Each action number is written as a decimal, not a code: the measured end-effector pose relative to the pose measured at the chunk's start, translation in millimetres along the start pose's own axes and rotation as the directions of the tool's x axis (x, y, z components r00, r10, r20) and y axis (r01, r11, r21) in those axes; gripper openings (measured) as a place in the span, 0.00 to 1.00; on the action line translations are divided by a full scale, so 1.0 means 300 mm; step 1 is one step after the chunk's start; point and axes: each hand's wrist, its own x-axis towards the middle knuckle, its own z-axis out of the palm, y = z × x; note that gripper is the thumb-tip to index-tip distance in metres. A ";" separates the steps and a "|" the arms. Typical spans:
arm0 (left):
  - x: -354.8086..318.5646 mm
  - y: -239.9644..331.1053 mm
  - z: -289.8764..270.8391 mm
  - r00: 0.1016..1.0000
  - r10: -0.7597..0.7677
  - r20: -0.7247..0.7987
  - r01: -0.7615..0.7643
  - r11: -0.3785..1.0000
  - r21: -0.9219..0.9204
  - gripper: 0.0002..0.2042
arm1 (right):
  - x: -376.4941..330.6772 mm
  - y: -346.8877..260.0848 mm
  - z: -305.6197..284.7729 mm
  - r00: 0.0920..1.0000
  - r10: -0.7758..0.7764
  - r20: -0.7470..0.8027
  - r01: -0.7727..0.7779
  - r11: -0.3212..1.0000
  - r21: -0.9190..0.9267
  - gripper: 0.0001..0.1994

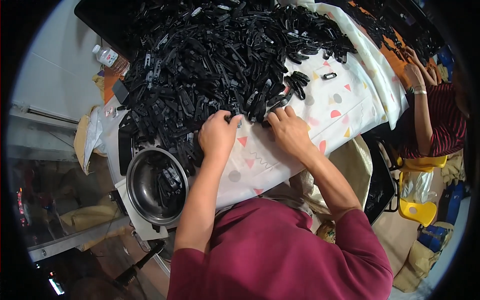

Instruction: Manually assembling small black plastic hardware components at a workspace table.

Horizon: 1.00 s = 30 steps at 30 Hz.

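A big heap of small, elongated black plastic parts (200, 65) covers the far half of the table. At its near edge, my left hand (217, 136) is closed, thumb and fingers pinching a black plastic part (228, 119). Just beyond that thumb lies a part with a lighter, greyish end (239, 123). My right hand (291, 133) has its fingers curled down at the heap's edge, with a dark part partly showing at the fingertips; its outline is mostly hidden. A few loose parts (298, 82) lie beyond the right hand.
A steel bowl (134, 197) holding several black parts stands at the left on a pale scale-like base. The patterned white tablecloth (330, 102) runs to the right. A plastic bottle (106, 56) stands far left. Another person's arm (422, 112) works at an orange table on the right.
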 end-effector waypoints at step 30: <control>-0.148 0.049 -0.224 0.919 0.393 -0.020 -0.142 0.283 -0.948 0.23 | -0.126 -0.287 -0.180 0.920 0.388 -0.058 0.153 -0.218 0.964 0.08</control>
